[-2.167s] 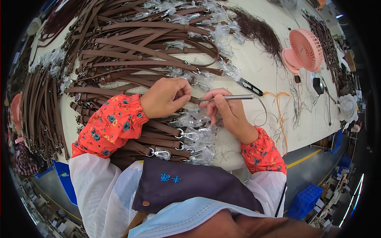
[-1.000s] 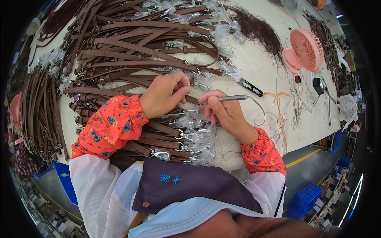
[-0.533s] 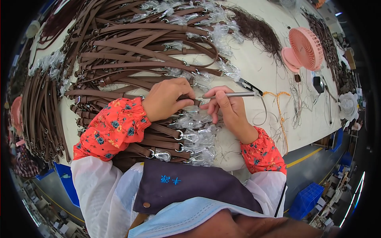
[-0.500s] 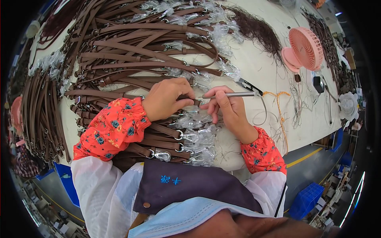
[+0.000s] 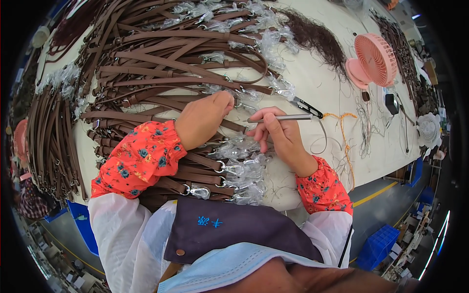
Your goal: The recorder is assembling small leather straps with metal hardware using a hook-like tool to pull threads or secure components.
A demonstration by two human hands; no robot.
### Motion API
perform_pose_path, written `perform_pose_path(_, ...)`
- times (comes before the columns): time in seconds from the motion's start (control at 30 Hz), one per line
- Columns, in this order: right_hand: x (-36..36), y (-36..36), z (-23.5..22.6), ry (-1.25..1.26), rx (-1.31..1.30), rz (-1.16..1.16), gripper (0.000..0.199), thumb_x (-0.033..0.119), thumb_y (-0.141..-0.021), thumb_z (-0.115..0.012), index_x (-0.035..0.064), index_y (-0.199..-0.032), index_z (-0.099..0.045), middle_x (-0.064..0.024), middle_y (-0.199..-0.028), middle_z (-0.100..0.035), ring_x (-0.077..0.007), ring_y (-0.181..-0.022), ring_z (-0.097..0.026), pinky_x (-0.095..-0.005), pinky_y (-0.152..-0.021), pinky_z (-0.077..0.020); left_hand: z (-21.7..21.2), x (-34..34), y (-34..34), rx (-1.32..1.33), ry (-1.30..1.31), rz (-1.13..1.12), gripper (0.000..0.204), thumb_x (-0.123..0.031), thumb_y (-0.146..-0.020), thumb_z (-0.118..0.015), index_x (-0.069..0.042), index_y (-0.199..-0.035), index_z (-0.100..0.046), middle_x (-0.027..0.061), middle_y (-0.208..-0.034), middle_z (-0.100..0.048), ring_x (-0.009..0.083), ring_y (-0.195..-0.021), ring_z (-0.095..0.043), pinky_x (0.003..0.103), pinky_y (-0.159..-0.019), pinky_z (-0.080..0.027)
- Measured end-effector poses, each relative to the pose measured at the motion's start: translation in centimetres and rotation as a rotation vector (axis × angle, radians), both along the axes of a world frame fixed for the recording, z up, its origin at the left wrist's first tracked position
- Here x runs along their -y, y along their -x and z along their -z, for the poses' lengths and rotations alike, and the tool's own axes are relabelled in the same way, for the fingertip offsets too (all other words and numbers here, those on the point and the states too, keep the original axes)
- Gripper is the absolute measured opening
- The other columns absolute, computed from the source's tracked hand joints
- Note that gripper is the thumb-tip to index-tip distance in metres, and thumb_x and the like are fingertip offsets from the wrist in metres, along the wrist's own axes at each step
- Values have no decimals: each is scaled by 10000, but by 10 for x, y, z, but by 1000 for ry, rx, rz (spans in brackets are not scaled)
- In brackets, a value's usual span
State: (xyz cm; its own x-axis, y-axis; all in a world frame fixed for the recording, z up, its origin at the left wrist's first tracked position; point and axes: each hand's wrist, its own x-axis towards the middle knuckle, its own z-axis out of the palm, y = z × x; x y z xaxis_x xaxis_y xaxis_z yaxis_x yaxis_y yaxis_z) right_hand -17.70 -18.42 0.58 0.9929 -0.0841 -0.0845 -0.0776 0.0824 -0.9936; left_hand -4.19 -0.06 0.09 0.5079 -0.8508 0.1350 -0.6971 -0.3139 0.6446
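My left hand (image 5: 201, 122) is closed above the brown straps, its fingertips curled beside a metal clip in clear plastic; what they hold, if anything, is hidden. Just below those fingers a brown strap end (image 5: 232, 125) points toward my right hand (image 5: 279, 131). That hand is closed on a slim silver pen-like tool (image 5: 293, 117), held nearly level with its thin tip to the left. A thin grey cord (image 5: 324, 135) loops down near the tool's rear end. Several plastic-wrapped metal clips (image 5: 239, 168) lie at the strap ends below both hands.
Piled brown straps (image 5: 161, 61) cover the table's left and middle. Black-handled snips (image 5: 307, 107) lie beyond my right hand, near an orange cord (image 5: 346, 132). A pink fan (image 5: 375, 61) stands at the far right, beside a heap of dark thread (image 5: 315, 36).
My left hand has lifted away from the strap end by the tool tip and moved slightly up and left. My right hand keeps the tool in nearly the same place.
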Motion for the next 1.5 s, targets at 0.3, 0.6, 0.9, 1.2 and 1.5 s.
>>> perform_pose_path(0.3, 1, 2, 0, 272, 328, -19, 289, 226, -1027, -458, 3, -1176, -565, -94, -881, -653, -144, -800, -632, -264, -714, -502, -18, -16, -18, -29, -53, 347, 201, -75, -768, -710, -63, -945, -615, 100, -961, -586, 316, -939, -546, 407, -815, -456)
perform_pose_path(0.6, 1, 0, 1, 183, 292, 24, 295, 220, -1027, -458, -10, -1182, -558, -114, -967, -651, -162, -887, -651, -279, -765, -510, -10, -11, -16, 22, -11, 317, 196, -59, -741, -710, -47, -886, -580, 88, -886, -572, 315, -893, -537, 398, -807, -444)
perform_pose_path(0.9, 5, -1, 5, 98, 294, -11, 314, 236, -1034, -443, -18, -1197, -531, -118, -990, -640, -165, -888, -649, -280, -789, -505, -10, -11, -12, 58, 41, 285, 138, -34, -770, -688, -48, -851, -577, 87, -823, -548, 268, -711, -583, 362, -631, -476)
perform_pose_path(1.2, 0, 1, 0, 170, 234, -156, 295, 217, -1030, -452, -3, -1204, -542, -118, -1010, -644, -186, -956, -658, -292, -815, -517, -23, -20, -21, -174, -57, 462, 126, -42, -795, -696, -34, -919, -672, 90, -813, -618, 261, -671, -609, 343, -622, -483)
perform_pose_path(1.5, 0, 5, 0, 64, 219, -217, 287, 197, -1025, -459, -6, -1215, -531, -128, -1019, -639, -192, -954, -663, -297, -826, -535, -39, -22, -32, -4, -140, 208, 111, -66, -761, -700, -46, -858, -650, 62, -792, -596, 258, -781, -599, 367, -692, -475)
